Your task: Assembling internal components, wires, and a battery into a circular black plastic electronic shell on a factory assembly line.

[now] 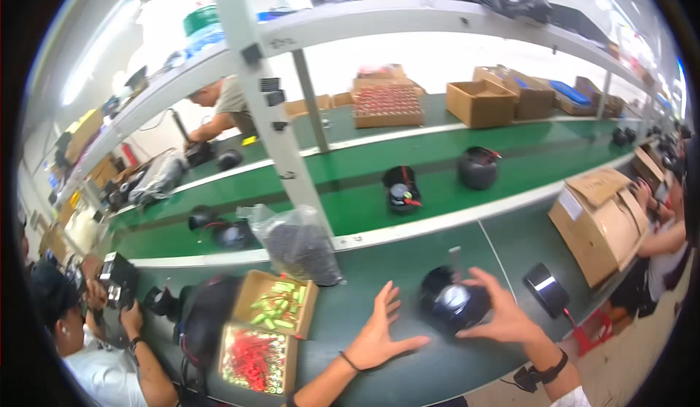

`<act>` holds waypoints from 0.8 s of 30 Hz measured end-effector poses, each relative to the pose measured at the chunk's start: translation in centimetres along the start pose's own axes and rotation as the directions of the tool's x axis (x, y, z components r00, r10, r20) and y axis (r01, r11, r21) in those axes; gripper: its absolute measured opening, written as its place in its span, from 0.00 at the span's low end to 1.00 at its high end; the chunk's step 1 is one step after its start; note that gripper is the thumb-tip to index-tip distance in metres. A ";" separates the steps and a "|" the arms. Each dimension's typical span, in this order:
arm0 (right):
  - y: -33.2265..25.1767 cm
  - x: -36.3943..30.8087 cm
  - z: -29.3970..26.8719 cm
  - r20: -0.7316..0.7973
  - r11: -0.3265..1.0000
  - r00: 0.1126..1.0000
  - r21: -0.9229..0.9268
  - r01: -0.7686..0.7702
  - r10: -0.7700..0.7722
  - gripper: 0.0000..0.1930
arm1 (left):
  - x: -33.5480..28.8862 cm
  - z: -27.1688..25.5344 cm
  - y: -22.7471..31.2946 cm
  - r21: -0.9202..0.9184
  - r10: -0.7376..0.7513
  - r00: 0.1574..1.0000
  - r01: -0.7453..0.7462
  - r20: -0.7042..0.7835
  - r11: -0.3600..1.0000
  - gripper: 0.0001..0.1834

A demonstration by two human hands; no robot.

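Note:
A black round housing (440,299) with a shiny round part in its middle is at the worktable in front of me, slightly blurred. My right hand (507,312) curves around its right side, thumb at the lower edge and fingers at the upper edge. To the left of the housing, my left hand (375,338) is open, fingers and thumb spread, with nothing in it. Left of that hand are two cardboard boxes: one holds green cylindrical cells (279,305), the other red wires and cells (255,356). A flat black device (547,290) lies to the right.
A clear bag of dark small parts (299,247) leans by the white post (270,108). Black housings (477,168) sit on the green conveyor (343,188) beyond. A large carton (598,221) stands at right. Co-workers are at left, right and across the conveyor.

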State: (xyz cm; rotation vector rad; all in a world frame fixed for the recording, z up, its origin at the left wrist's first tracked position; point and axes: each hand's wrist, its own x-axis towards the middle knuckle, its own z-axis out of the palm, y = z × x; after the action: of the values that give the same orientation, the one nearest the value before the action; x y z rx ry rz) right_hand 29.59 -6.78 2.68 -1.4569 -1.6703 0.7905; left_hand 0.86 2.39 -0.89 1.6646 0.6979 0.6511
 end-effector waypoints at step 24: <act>-19.6 20.6 18.8 0.614 0.777 0.665 -0.128 0.616 -0.425 0.11 | -1.2 0.0 -3.5 0.033 0.263 0.964 -0.264 0.039 0.964 0.41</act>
State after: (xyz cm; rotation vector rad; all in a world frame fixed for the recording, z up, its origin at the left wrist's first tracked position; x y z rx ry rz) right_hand 2.36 11.15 12.67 -0.8515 -2.6305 0.6434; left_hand -0.29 2.08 -4.41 1.8173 0.4694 0.7989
